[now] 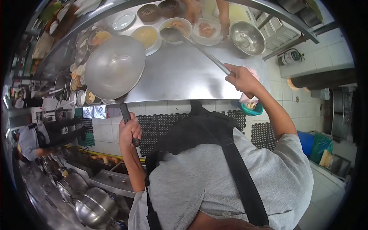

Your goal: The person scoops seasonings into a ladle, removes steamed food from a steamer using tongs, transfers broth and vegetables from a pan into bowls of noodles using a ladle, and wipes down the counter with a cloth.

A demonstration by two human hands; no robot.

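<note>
My left hand [130, 131] is closed around the dark handle of a wok [115, 69], which is tilted at the left end of the steel table. In my right hand [244, 81] is the long handle of a ladle [209, 55]. The ladle's head hangs over or at the near edge of a white bowl [187, 23] with pinkish food; contact cannot be told. A bowl of yellowish liquid [145, 37] sits between wok and ladle. To the right is a square white dish [199, 36] of pale pink pieces.
Another person's hands [223, 23] are across the steel table [184, 76]. A metal bowl [248, 37] stands at its right end, with small containers [80, 97] at left. A green basket [252, 109] is below the edge. Another person [32, 142] stands far left.
</note>
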